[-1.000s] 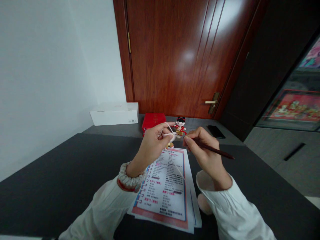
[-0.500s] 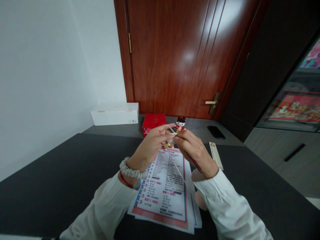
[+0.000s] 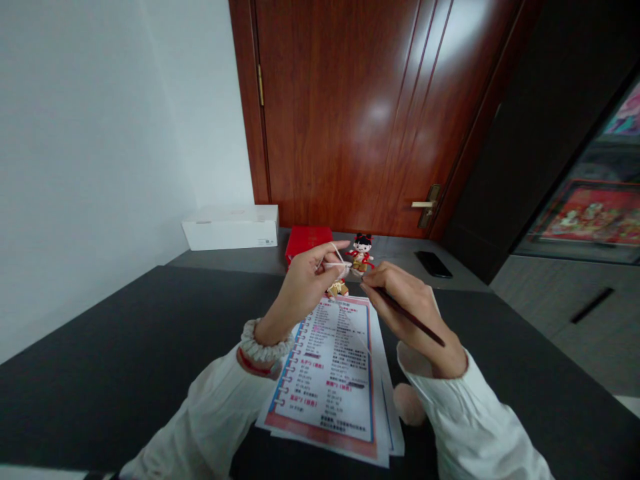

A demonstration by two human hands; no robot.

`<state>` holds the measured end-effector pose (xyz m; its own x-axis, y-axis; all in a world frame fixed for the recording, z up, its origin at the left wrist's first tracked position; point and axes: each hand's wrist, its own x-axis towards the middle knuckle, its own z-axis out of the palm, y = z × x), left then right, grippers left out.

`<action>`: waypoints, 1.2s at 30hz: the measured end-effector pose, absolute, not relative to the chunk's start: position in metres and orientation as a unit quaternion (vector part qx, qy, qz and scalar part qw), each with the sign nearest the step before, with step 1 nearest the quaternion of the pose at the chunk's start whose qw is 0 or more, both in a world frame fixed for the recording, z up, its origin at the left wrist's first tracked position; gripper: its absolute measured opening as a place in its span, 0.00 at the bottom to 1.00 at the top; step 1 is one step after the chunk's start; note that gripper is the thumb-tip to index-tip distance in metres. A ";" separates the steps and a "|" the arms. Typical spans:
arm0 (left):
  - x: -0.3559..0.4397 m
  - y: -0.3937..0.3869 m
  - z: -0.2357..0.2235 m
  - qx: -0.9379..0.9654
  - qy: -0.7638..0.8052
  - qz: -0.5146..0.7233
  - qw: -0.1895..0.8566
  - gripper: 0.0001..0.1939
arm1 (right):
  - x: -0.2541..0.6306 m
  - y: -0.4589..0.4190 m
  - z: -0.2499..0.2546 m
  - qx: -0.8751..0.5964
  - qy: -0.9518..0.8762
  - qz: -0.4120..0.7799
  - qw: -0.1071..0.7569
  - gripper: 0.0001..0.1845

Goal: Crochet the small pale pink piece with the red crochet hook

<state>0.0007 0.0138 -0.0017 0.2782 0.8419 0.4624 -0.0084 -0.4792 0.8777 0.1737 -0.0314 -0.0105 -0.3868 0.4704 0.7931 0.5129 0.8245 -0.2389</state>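
My left hand (image 3: 306, 283) pinches a small pale piece of crochet (image 3: 340, 269), its index finger stretched out with white yarn (image 3: 338, 252) looped over it. A thin strand of that yarn hangs down over the printed sheets. In my right hand (image 3: 407, 303) is a crochet hook with a dark handle (image 3: 419, 323), gripped like a pen, its tip pointing toward the crochet. A small gap separates the two hands. Behind them stands a crocheted doll (image 3: 361, 255) in red clothes, and a second small figure (image 3: 338, 288) is partly hidden by my left hand.
Printed pattern sheets (image 3: 327, 373) lie under my hands. A pale pink ball (image 3: 410, 405), apparently yarn, rests by my right sleeve. Farther back are a white box (image 3: 230, 230), a red box (image 3: 309, 237) and a black phone (image 3: 433, 264). The wooden door (image 3: 345, 120) stands beyond.
My right hand has moved right and toward me with the crochet hook, away from my left hand. The hook's handle now shows. My left hand has barely moved.
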 end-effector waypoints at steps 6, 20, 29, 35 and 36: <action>-0.001 0.011 -0.006 0.715 0.290 0.493 0.402 0.07 | 0.182 -0.033 -0.012 -0.336 -0.746 0.137 0.559 0.08; 0.005 0.003 0.004 0.612 0.233 0.507 0.561 0.22 | 0.160 -0.019 -0.018 -0.272 -0.680 0.221 0.644 0.06; 0.012 -0.003 0.014 0.546 0.225 0.508 0.628 0.19 | 0.157 -0.007 -0.036 -0.241 -0.776 -0.167 0.559 0.10; 0.000 0.001 0.009 0.544 0.225 0.460 0.665 0.20 | 0.163 -0.012 -0.031 -0.221 -0.721 0.129 0.644 0.04; 0.000 0.001 0.009 0.548 0.230 0.465 0.657 0.21 | 0.164 -0.013 -0.029 -0.226 -0.706 0.175 0.648 0.04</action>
